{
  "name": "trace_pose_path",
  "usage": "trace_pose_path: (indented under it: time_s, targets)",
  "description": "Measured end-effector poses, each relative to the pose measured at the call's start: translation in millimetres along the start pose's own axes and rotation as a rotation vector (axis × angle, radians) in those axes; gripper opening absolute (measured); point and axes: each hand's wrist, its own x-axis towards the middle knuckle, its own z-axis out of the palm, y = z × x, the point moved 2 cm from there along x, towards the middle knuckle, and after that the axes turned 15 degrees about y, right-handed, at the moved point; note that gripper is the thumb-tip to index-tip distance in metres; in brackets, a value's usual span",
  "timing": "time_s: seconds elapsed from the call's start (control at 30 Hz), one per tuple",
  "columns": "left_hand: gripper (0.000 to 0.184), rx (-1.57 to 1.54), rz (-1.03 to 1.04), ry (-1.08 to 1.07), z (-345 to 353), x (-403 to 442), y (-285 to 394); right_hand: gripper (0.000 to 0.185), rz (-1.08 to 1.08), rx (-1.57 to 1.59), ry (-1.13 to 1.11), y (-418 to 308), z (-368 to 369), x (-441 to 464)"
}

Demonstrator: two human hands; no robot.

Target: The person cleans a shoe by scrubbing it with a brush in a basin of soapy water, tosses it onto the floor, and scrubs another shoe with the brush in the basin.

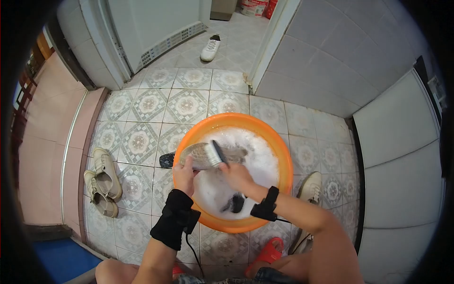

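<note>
My left hand (186, 176) grips a greyish shoe (195, 152) over an orange basin (282, 156). The shoe lies sideways, with one end pointing right over the foam. My right hand (236, 177) is closed on a scrub brush (217, 152) with a dark back and pale bristles. The bristles are against the middle of the shoe. White suds (255, 146) fill much of the basin. A dark item (235, 203), partly sunk in the foam, sits near the basin's front side; its kind is unclear.
A black speckled object (166, 160) is partly hidden behind the basin's left rim. Pale shoes (102, 182) stand on the tiles at left, and another pale shoe (310, 188) at right. One white shoe (210, 48) lies by the open door (151, 28). Walls flank the right side.
</note>
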Motion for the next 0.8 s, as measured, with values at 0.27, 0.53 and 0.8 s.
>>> trace_pose_path:
  time_s: [0.27,0.53,0.8]
  targets:
    - [0.026,-0.024,-0.006,0.006,1,-8,0,0.050,0.246,-0.245,0.065,75,11,36]
    - [0.025,0.017,-0.026,-0.039,-4,9,-14,0.052,-0.104,-0.121,0.024,-18,11,-3]
    - [0.026,0.046,0.037,-0.082,2,-11,1,0.050,0.198,-0.231,-0.023,38,9,33]
